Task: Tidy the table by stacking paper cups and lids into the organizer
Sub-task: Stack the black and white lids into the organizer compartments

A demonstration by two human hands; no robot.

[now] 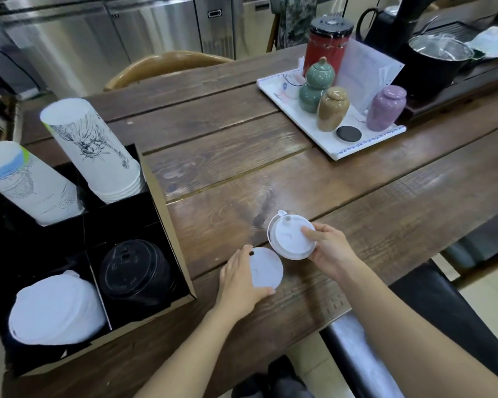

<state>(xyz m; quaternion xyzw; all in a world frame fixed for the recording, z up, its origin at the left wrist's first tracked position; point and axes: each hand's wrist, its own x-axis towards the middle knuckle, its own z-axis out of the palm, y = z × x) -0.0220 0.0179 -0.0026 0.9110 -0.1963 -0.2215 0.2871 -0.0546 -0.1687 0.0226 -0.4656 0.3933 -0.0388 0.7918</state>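
Note:
My left hand (239, 278) grips a white lid (266, 268) by its edge, just above the wooden table (357, 196) near its front edge. My right hand (329, 249) holds a second white lid (288, 235) tilted up, right beside the first. A black organizer (167, 225) stands at the left. Its two back compartments hold stacks of upside-down white paper cups (95, 152) (26, 186). One front compartment holds a stack of white lids (55, 310), the other a stack of black lids (135, 270).
A white tray (299, 116) at the far right carries several ceramic jars, a red canister and a black disc. A black pot (434, 64) stands behind it. A wooden chair back (161, 64) shows beyond the table; a dark bench (414, 326) lies at my right.

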